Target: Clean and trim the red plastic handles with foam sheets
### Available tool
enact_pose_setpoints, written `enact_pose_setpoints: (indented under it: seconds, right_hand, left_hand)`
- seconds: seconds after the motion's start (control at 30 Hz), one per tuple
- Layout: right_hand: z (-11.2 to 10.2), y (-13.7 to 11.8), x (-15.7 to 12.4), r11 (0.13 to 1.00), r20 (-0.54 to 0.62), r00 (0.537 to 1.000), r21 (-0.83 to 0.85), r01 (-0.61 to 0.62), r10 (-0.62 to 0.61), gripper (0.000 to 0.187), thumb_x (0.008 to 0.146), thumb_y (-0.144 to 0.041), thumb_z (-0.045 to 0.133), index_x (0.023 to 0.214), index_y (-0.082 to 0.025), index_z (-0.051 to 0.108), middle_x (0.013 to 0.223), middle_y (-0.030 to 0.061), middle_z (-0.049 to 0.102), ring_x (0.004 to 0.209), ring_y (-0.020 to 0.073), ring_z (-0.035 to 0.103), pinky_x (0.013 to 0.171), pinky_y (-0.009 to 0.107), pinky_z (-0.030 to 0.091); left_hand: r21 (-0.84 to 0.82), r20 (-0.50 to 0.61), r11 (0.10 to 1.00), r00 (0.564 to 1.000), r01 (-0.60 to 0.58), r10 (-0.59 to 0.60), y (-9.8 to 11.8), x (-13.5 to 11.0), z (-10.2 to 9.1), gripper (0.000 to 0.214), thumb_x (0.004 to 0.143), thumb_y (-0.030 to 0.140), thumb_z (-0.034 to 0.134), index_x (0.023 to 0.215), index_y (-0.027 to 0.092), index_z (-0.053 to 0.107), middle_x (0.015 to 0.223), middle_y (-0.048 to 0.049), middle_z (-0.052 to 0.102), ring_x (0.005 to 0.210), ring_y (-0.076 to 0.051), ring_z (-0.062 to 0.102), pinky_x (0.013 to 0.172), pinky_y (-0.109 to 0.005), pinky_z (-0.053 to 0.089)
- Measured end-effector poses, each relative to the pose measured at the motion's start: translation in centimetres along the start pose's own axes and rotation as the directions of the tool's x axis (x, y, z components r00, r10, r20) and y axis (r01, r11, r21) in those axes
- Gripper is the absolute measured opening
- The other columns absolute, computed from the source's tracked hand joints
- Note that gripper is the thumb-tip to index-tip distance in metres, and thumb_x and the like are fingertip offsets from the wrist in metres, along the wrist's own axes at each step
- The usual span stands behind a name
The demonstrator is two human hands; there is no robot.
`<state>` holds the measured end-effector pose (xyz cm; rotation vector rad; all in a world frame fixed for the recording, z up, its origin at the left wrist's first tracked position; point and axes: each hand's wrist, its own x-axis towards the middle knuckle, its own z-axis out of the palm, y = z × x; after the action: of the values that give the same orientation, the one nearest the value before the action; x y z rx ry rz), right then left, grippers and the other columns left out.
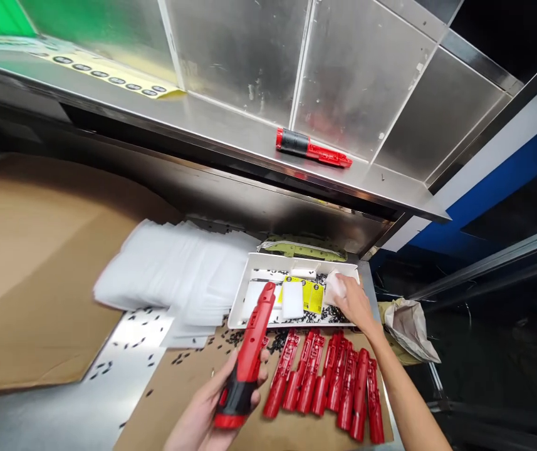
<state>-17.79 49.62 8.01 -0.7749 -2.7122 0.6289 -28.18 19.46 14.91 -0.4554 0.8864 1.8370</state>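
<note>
My left hand (212,410) grips a red tool body with a black collar (248,357), held upright and tilted toward the tray. My right hand (353,302) reaches into the white tray (249,266), fingers down among small black screws at its right end, beside a white cloth-like piece (335,287). The tray also holds yellow labels (312,296) and a white pad (292,299). A row of several red tool halves (329,379) lies on cardboard just in front of the tray, between my two forearms.
A pile of white foam bags (178,269) lies left of the tray. Loose black screws (141,332) are scattered on the steel bench. Another red-and-black tool (312,149) rests on the steel shelf above. Brown cardboard (28,269) covers the left; a crumpled bag (409,326) hangs at the right.
</note>
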Motion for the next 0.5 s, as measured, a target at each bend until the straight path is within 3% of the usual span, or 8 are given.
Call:
enact_pose_setpoints:
  seconds: [0.1, 0.17, 0.23, 0.3, 0.4, 0.5]
  right_hand:
    - [-2.4, -3.1, -3.5, 0.991, -0.057, 0.998, 0.131, 0.03, -0.022, 0.051, 0.103, -0.03, 0.024, 0.152, -0.018, 0.03, 0.148, 0.0141, 0.047, 0.124, 0.0219, 0.058, 0.101, 0.041, 0.052]
    - [-3.4, -6.0, -5.9, 0.972, -0.047, 0.996, 0.219, 0.08, -0.071, 0.053, 0.104, -0.038, 0.017, 0.156, -0.025, 0.021, 0.153, 0.0096, 0.043, 0.123, 0.0192, 0.059, 0.096, 0.035, 0.056]
    - [-3.9, -8.6, -7.6, 0.944, -0.009, 0.991, 0.304, 0.132, -0.135, 0.054, 0.104, -0.047, 0.019, 0.157, -0.033, 0.022, 0.153, 0.0067, 0.041, 0.128, 0.021, 0.056, 0.098, 0.037, 0.056]
    - [-4.1, -10.5, -8.3, 0.923, -0.011, 0.983, 0.344, 0.175, -0.182, 0.051, 0.104, -0.052, 0.024, 0.153, -0.04, 0.032, 0.153, 0.0056, 0.04, 0.134, 0.0248, 0.05, 0.103, 0.045, 0.052]
    - [-4.0, -11.9, -8.4, 0.935, -0.165, 0.966, 0.266, 0.236, -0.197, 0.043, 0.104, -0.048, 0.031, 0.144, -0.044, 0.047, 0.152, 0.0051, 0.041, 0.136, 0.0278, 0.047, 0.105, 0.054, 0.048]
    - [-3.6, -12.6, -8.8, 0.891, -0.266, 0.879, 0.12, 0.437, -0.396, 0.038, 0.102, -0.042, 0.042, 0.136, -0.044, 0.057, 0.148, 0.0048, 0.048, 0.118, 0.0263, 0.058, 0.093, 0.048, 0.056]
  left_hand:
    - [0.002, 0.046, 0.997, 0.996, 0.076, -0.076, -0.5, 0.1, 1.1, 0.053, 0.093, 0.012, 0.057, 0.143, 0.013, 0.042, 0.095, -0.0144, 0.073, 0.059, -0.018, 0.067, 0.05, -0.027, 0.059]
    - [0.031, 0.019, 0.996, 0.996, 0.086, -0.087, -1.1, -0.5, 2.2, 0.043, 0.094, 0.014, 0.057, 0.136, 0.014, 0.049, 0.081, -0.0094, 0.073, 0.051, -0.016, 0.065, 0.046, -0.023, 0.056]
    - [0.07, 0.006, 0.995, 0.997, 0.076, -0.077, -1.8, -1.3, 3.3, 0.026, 0.095, 0.019, 0.057, 0.12, 0.012, 0.059, 0.067, -0.0064, 0.069, 0.045, -0.013, 0.06, 0.043, -0.018, 0.051]
    - [0.1, 0.017, 0.994, 0.998, 0.051, -0.053, -2.6, -2.0, 3.9, 0.022, 0.097, 0.026, 0.054, 0.108, 0.01, 0.063, 0.058, -0.0058, 0.064, 0.041, -0.011, 0.056, 0.04, -0.015, 0.046]
    - [0.155, 0.071, 0.988, 0.997, -0.019, 0.008, -3.7, -2.6, 4.0, 0.043, 0.092, 0.043, 0.062, 0.125, 0.015, 0.059, 0.054, -0.0031, 0.062, 0.038, -0.012, 0.053, 0.037, -0.016, 0.042]
    - [0.209, 0.117, 0.971, 0.989, -0.117, 0.094, -4.4, -2.8, 3.6, 0.081, 0.07, 0.059, 0.08, 0.134, 0.017, 0.053, 0.051, -0.0021, 0.062, 0.037, -0.013, 0.052, 0.039, -0.017, 0.043]
